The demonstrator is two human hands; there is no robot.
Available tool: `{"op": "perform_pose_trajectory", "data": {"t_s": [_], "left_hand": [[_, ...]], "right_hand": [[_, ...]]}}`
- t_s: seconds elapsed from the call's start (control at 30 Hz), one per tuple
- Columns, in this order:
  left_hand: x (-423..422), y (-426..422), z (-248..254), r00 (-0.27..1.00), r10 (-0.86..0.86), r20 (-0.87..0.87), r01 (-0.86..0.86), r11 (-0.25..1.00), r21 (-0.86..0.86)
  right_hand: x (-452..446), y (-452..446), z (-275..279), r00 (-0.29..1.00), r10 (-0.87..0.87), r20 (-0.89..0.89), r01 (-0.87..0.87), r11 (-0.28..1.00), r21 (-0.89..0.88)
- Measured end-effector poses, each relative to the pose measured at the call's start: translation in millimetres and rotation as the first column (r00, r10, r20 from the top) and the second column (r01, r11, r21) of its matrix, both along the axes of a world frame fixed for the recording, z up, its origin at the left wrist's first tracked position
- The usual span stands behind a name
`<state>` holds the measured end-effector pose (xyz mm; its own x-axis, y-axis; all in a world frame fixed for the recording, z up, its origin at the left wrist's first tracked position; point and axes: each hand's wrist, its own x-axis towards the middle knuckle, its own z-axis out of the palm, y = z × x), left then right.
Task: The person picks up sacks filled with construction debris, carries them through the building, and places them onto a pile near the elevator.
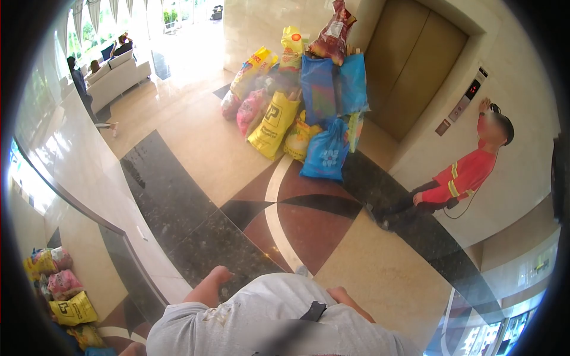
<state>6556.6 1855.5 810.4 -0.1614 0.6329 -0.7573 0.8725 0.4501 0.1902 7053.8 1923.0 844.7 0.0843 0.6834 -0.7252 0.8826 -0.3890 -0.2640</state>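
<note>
My left hand (pixel 221 275) hangs in front of my body on the left, over the dark floor band. It shows small and foreshortened, its fingers not clear, and no object is visible in it. My right hand (pixel 338 293) is at the right side of my grey shirt (pixel 261 314), partly hidden by it, with its fingers indistinct. Neither hand touches the pile ahead, which has a yellow bag (pixel 274 126), a blue bag (pixel 325 151), a pink bag (pixel 252 113) and a dark red sack (pixel 334 32) on top.
A person in a red jacket (pixel 466 172) stands at right, one hand raised near the elevator panel (pixel 461 108). Closed elevator doors (pixel 415 50) stand behind the pile. People sit by a light sofa (pixel 119 77) at far left. A glossy wall (pixel 107 178) at left reflects bags.
</note>
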Motion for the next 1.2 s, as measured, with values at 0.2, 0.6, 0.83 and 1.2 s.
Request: {"op": "perform_pose_trajectory", "data": {"t_s": [0.2,0.6,0.83,1.2], "left_hand": [[4,2,10,1.0,0.0,-0.009,0.0,1.0,-0.029],[-6,5,15,0.998,0.055,-0.019,-0.056,0.996,-0.071],[-6,15,11,0.993,0.117,-0.002,-0.117,0.992,-0.051],[-1,17,16,1.0,0.012,-0.023,-0.012,1.0,-0.025]], "right_hand": [[2,1,0,1.0,0.0,-0.021,0.0,1.0,-0.015],[24,1,-32,0.999,-0.034,0.016,0.033,0.999,0.037],[29,7,-29,0.997,-0.071,0.01,0.071,0.997,-0.03],[22,5,-31,1.0,-0.009,-0.002,0.009,0.999,0.047]]}}
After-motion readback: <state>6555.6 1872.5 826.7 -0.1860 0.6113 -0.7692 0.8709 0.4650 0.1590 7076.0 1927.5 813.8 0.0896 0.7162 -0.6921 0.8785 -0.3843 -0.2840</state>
